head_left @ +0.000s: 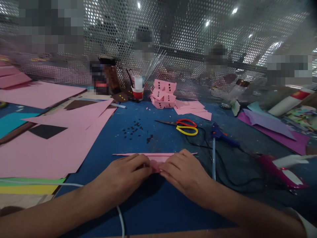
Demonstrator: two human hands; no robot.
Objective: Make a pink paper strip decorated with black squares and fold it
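A narrow folded piece of pink paper lies crosswise on the blue table, its thin ends reaching out past both hands. My left hand has its fingers bent and pressed together on the paper's near edge. From the other side my right hand pinches the same edge, its fingertips almost touching those of the left. The part of the paper under the fingers is hidden.
Beyond the paper are black paper dots, red-and-yellow scissors and dotted pink pieces. Large pink sheets cover the left. A blue glue gun with a black cord and a magenta tool lie right.
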